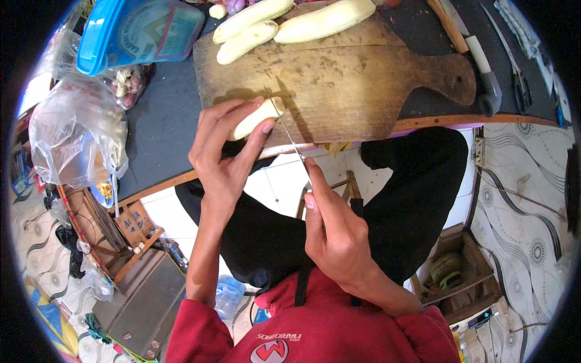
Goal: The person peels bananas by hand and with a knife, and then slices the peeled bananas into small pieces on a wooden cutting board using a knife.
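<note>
My left hand (pixel 227 145) grips a peeled banana piece (pixel 254 119) between thumb and fingers at the near left part of a wooden cutting board (pixel 345 90). In my right hand (pixel 333 222) is a thin-bladed knife (pixel 288 131), index finger along its back. The blade crosses the banana piece near its right end; whether it has cut in cannot be told. Farther back on the board lie several peeled bananas: a long one (pixel 324 22) at the right, and a smaller one (pixel 247 41) beside another (pixel 254 18) at the left.
A blue-lidded plastic container (pixel 154 31) and a clear plastic bag (pixel 77 131) stand at the left. Right of the board's handle lie a white-handled knife (pixel 479 54), scissors (pixel 519 77) and a wooden handle (pixel 449 25). The table's wooden edge (pixel 431 121) runs close in front of me.
</note>
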The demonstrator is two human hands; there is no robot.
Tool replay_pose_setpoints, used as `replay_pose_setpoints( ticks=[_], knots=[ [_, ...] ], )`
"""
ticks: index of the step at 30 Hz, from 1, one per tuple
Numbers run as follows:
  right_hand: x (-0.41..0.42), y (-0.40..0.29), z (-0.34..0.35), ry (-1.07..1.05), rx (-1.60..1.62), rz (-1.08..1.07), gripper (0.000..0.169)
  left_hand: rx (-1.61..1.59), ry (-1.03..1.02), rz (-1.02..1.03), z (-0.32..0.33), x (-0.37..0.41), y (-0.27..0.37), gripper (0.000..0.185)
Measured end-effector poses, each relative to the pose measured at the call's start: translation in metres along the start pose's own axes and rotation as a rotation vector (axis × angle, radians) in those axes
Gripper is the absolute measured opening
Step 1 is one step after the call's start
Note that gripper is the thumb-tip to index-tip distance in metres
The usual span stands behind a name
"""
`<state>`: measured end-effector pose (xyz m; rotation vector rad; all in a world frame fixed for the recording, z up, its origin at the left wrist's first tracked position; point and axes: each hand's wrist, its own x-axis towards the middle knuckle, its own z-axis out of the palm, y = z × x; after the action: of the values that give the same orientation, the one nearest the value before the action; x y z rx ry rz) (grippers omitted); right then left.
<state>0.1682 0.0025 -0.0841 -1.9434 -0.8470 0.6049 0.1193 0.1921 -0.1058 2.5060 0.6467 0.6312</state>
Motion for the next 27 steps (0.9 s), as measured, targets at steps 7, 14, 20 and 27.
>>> replay_pose_setpoints(
  ticks=[7,14,20,27],
  knots=[
    [0.002,-0.003,0.002,-0.007,-0.027,-0.006,0.04,-0.002,0.006,0.017,0.001,-0.001,-0.002,0.035],
    [0.004,-0.007,0.005,-0.063,-0.052,0.15,0.039,0.012,0.002,0.001,0.001,-0.002,0.0,0.034],
    [0.005,-0.007,0.006,0.008,0.017,0.133,0.041,-0.068,0.027,-0.007,0.002,-0.002,-0.001,0.032],
    [-0.007,0.01,0.021,0.093,-0.193,0.017,0.047,-0.127,0.067,0.007,0.002,0.0,0.002,0.03]
  ],
)
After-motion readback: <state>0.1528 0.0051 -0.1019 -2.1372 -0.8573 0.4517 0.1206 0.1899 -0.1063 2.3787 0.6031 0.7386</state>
